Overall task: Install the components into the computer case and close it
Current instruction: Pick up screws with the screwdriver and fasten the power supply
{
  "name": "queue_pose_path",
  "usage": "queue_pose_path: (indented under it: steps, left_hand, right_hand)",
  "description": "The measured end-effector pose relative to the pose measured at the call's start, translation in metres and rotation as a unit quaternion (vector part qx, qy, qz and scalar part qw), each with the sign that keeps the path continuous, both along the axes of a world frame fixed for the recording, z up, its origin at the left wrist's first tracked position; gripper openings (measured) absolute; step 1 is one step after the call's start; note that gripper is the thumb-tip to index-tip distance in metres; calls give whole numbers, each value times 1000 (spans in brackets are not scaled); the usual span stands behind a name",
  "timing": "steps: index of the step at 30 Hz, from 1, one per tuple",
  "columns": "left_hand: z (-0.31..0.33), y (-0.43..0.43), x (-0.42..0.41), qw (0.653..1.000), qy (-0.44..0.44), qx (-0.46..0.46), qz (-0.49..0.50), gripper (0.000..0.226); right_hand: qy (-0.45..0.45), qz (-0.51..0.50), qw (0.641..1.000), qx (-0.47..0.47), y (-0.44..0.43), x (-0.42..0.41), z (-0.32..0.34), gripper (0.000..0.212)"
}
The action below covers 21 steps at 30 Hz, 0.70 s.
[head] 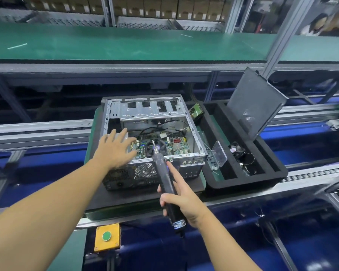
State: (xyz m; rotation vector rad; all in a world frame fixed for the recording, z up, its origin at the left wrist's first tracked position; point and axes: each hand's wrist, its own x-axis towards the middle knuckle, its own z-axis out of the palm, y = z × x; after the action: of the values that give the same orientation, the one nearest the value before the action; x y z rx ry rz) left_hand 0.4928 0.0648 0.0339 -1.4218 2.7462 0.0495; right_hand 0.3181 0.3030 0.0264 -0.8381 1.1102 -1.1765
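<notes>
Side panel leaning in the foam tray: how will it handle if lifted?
The side panel looks like thin sheet metal: probably stiff and light. It stands tilted, lower edge in the foam tray, so a nudge could tip it. Smooth flat faces may slip.

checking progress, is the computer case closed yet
Open. The computer case has no top cover; its motherboard shows from above.

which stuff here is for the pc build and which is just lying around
Job: open silver metal computer case; black electric screwdriver in right hand; left hand over case; dark grey side panel; small black fan in black foam tray.
Lying about: yellow box with green button; brown cardboard boxes; thin white strip.
</notes>
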Motion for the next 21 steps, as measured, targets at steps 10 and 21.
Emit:
queue_pose_path:
  steps: [10, 21]
  left_hand:
    - [4, 18, 1, 999, 8, 25, 19, 37]
    - [9, 6, -10, 993, -10, 71, 90, 43]
  right_hand:
    - [-25, -24, 999, 1, 37, 45, -14, 95]
    - [-10, -54, 998, 31, 73, 59, -29, 93]
